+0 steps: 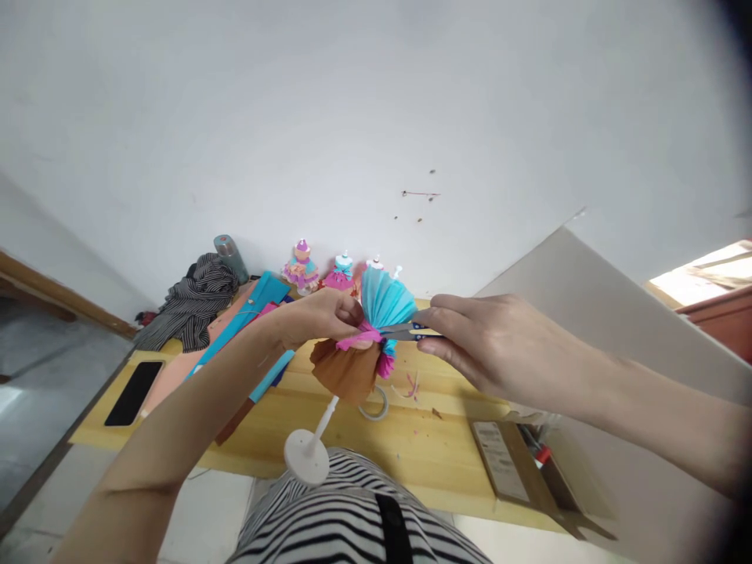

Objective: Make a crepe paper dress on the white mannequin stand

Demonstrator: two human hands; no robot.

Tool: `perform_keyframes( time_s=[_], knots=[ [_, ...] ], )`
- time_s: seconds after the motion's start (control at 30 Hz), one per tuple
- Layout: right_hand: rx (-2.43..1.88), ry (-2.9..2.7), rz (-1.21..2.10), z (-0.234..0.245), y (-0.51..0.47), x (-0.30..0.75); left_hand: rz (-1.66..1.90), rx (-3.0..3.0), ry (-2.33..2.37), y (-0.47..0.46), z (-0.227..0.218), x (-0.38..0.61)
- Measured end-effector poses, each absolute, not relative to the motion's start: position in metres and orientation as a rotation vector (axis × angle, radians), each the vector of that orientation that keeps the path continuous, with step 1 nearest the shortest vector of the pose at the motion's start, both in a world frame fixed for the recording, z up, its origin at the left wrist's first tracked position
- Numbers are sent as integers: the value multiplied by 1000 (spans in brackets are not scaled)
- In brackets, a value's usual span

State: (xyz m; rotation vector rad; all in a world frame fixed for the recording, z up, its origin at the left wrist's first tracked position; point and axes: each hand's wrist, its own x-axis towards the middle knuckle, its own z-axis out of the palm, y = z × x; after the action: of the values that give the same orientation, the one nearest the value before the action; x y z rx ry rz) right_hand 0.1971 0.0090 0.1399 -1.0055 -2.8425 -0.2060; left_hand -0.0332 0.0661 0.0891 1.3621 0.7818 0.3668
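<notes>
My left hand (320,317) is closed around a paper doll dress (367,341) held up above the wooden table (411,446). The dress has a pleated blue fan on top, a pink band in the middle and a brown skirt below. Its white stand (309,454) hangs down toward my lap. My right hand (482,345) grips small scissors (405,330), whose blades point left at the pink band of the dress.
Small dressed paper dolls (320,270) stand at the table's back by the wall. Coloured paper sheets (247,313), a striped cloth (191,305), a grey bottle (230,256) and a black phone (134,392) lie left. A tape roll (376,403) and an open cardboard box (522,462) sit nearer me.
</notes>
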Motion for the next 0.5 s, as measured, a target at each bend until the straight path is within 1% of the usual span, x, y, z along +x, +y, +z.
perform_keyframes(
  time_s=[0.17,0.4,0.5],
  knots=[
    [-991,-2825,-97,136,11,197,323,1330,766,68,92,-33],
    [-1020,-2817,-94,132,10,198,295,1393,766,71,91,-30],
    [-1047,-2813,-40,131,8,198,280,1435,761,73,90,-30]
  ],
)
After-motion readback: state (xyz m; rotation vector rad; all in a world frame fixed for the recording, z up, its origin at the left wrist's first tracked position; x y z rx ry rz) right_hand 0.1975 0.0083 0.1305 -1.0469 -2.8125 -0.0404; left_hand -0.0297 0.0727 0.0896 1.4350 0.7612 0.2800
